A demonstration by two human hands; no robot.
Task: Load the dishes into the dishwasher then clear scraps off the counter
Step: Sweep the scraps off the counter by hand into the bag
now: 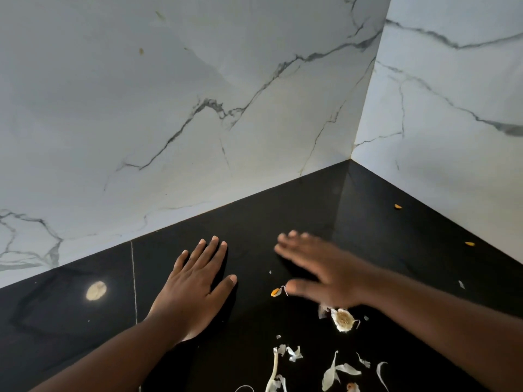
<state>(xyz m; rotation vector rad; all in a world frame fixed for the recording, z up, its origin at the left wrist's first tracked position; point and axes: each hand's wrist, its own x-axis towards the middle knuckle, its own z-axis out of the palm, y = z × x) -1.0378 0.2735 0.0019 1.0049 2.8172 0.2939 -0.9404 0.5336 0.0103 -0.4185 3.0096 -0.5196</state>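
A home kitchen corner: a glossy black stone counter (283, 210) meets white marble-look wall tiles (169, 108) with grey veins, and garlic skins (334, 372) and small orange scraps (275, 292) lie scattered on the counter.

Two bare forearms come in from the lower edge of the frame, without sleeves, watch, rings or bracelets, and the left hand (192, 290) shows short, plain nails, while the right hand (319, 271) is too blurred to tell.
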